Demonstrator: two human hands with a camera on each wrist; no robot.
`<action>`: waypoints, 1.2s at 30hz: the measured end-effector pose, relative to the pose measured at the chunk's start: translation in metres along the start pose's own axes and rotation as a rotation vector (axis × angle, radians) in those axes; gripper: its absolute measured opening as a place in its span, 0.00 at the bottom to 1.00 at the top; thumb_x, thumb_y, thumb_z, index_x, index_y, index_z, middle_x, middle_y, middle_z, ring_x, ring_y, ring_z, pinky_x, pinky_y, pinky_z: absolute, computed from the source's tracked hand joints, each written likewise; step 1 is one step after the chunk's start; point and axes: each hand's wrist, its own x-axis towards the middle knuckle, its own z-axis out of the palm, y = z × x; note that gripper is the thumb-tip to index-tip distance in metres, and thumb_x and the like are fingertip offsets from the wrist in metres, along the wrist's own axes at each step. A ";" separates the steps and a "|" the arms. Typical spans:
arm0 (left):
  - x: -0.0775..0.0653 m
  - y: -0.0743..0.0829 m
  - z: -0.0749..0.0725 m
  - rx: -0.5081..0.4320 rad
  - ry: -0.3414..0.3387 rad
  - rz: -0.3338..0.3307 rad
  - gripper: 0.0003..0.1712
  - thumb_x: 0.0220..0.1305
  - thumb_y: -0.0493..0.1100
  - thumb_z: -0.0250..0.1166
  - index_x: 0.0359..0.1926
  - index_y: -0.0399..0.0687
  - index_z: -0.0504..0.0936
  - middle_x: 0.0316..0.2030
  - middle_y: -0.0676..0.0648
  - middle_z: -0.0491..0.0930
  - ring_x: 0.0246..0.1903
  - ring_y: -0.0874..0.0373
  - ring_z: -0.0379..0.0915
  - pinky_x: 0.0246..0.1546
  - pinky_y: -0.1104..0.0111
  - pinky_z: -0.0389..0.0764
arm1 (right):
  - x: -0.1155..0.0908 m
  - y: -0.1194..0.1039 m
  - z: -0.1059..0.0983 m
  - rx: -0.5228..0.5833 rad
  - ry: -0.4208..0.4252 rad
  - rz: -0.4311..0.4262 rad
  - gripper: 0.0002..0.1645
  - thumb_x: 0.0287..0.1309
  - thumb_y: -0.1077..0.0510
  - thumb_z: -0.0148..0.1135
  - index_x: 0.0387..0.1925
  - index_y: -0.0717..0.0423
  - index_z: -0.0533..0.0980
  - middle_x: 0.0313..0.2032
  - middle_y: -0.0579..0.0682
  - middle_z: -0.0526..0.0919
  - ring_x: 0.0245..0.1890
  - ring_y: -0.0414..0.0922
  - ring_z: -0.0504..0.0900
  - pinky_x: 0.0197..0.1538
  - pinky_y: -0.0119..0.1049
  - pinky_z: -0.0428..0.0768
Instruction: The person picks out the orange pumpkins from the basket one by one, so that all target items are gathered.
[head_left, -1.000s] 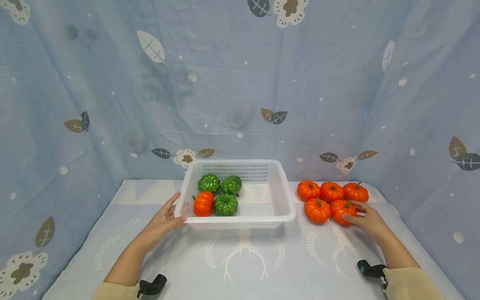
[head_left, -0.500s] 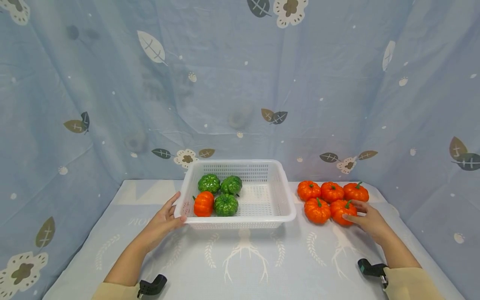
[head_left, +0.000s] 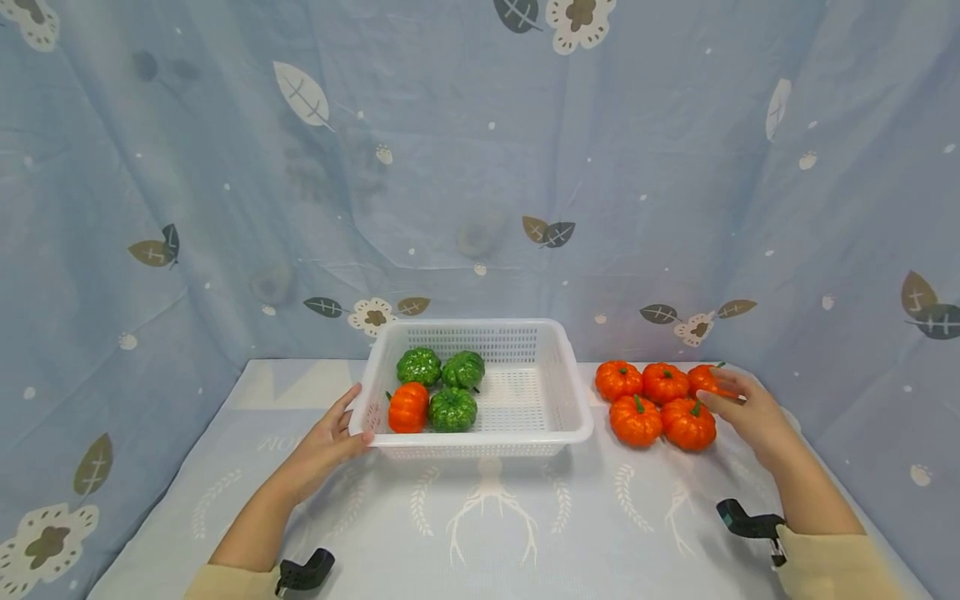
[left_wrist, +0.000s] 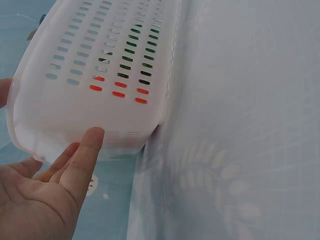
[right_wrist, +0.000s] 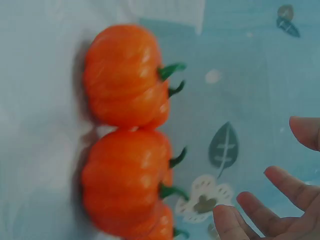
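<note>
My left hand (head_left: 322, 446) holds the front left corner of a white plastic basket (head_left: 480, 439), its thumb at the front rim in the head view. Inside sit green pumpkins (head_left: 452, 410) and one orange pumpkin (head_left: 408, 407) lying on its side. To the right, several small orange pumpkins stand in two rows. My right hand (head_left: 753, 412) hovers at the back right pumpkin (head_left: 701, 380), partly covering it. The front right pumpkin (head_left: 689, 426) stands just below the thumb. In the right wrist view the fingers (right_wrist: 292, 187) are spread, with nothing between them.
A pale patterned cloth (head_left: 487, 517) covers the table. Blue patterned curtain (head_left: 480, 167) hangs behind and at both sides. Black wrist devices (head_left: 306, 572) hang at both sleeves. The table stretches between basket and sleeves.
My right hand has let go of the front right pumpkin and moved back and slightly right to the back right one. The left hand and basket have stayed put.
</note>
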 end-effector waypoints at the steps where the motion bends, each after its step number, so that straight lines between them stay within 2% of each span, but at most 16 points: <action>1: 0.000 0.000 0.000 -0.004 0.000 0.000 0.56 0.63 0.45 0.67 0.81 0.61 0.39 0.74 0.35 0.55 0.67 0.38 0.62 0.63 0.48 0.70 | -0.001 -0.006 0.001 0.006 0.002 -0.012 0.51 0.70 0.39 0.55 0.76 0.67 0.47 0.71 0.75 0.51 0.66 0.74 0.59 0.61 0.74 0.59; 7: 0.000 0.001 0.000 -0.001 0.001 -0.007 0.56 0.63 0.46 0.67 0.81 0.61 0.39 0.75 0.35 0.55 0.68 0.38 0.61 0.63 0.46 0.69 | -0.006 -0.046 0.016 0.030 0.001 -0.099 0.45 0.71 0.44 0.57 0.76 0.64 0.52 0.71 0.72 0.55 0.68 0.70 0.60 0.64 0.70 0.62; 15: 0.000 -0.001 0.000 0.004 0.008 -0.009 0.57 0.63 0.46 0.68 0.81 0.61 0.39 0.74 0.35 0.56 0.67 0.38 0.62 0.63 0.46 0.69 | -0.006 -0.094 0.052 0.095 -0.007 -0.175 0.40 0.69 0.46 0.60 0.74 0.59 0.60 0.71 0.64 0.62 0.69 0.64 0.61 0.67 0.63 0.64; 19: 0.000 0.000 0.000 -0.001 0.001 0.001 0.57 0.63 0.46 0.68 0.81 0.61 0.39 0.74 0.35 0.54 0.68 0.37 0.61 0.63 0.47 0.70 | 0.000 -0.105 0.073 0.118 -0.023 -0.187 0.38 0.68 0.46 0.62 0.72 0.56 0.63 0.69 0.61 0.65 0.69 0.61 0.63 0.66 0.61 0.66; 27: -0.001 0.001 0.001 -0.016 0.002 0.005 0.57 0.63 0.45 0.68 0.81 0.61 0.39 0.75 0.35 0.54 0.68 0.38 0.61 0.63 0.47 0.69 | 0.017 -0.125 0.127 0.175 -0.047 -0.260 0.30 0.66 0.55 0.64 0.67 0.59 0.70 0.66 0.61 0.70 0.66 0.59 0.67 0.64 0.57 0.70; 31: 0.000 -0.001 0.001 -0.015 0.004 0.006 0.56 0.63 0.45 0.67 0.81 0.60 0.39 0.74 0.36 0.55 0.67 0.38 0.62 0.63 0.47 0.70 | 0.023 -0.134 0.155 0.173 -0.068 -0.308 0.28 0.64 0.58 0.66 0.64 0.61 0.73 0.64 0.60 0.73 0.63 0.59 0.71 0.64 0.54 0.72; 36: 0.000 -0.001 0.001 0.004 0.017 0.002 0.56 0.63 0.46 0.68 0.81 0.61 0.39 0.74 0.36 0.55 0.66 0.39 0.63 0.63 0.46 0.70 | 0.028 -0.143 0.187 0.147 -0.113 -0.361 0.26 0.63 0.58 0.67 0.62 0.60 0.75 0.62 0.58 0.74 0.62 0.58 0.72 0.62 0.52 0.75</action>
